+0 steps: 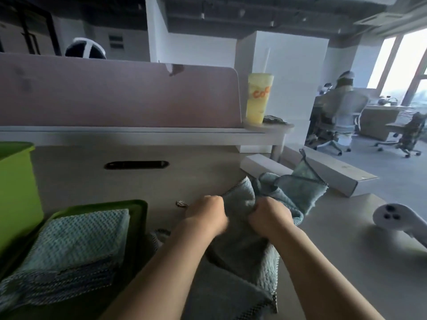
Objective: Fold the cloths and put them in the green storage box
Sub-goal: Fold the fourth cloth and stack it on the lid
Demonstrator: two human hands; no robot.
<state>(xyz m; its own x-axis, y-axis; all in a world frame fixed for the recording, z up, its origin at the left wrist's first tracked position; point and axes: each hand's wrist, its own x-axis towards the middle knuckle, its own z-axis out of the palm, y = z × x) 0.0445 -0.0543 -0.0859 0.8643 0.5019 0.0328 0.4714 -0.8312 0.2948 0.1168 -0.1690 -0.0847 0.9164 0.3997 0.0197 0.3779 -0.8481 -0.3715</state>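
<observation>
Folded cloths (pixel 76 241) lie stacked in your green storage box (pixel 138 218); your left hand (pixel 205 213) and right hand (pixel 269 213) each clench the teal cloth (pixel 241 199) over the tabletop (pixel 92 181).

The surface (pixel 80 181) is bare behind the green storage box (pixel 142 215), up to the pink partition (pixel 115 95). On the right, a pile of cloths (pixel 298 192), a white box (pixel 261 165) and a cardboard box (pixel 335 174) close the way. A white controller (pixel 392 215) lies near the right edge, with open surface between it and the cloths.
</observation>
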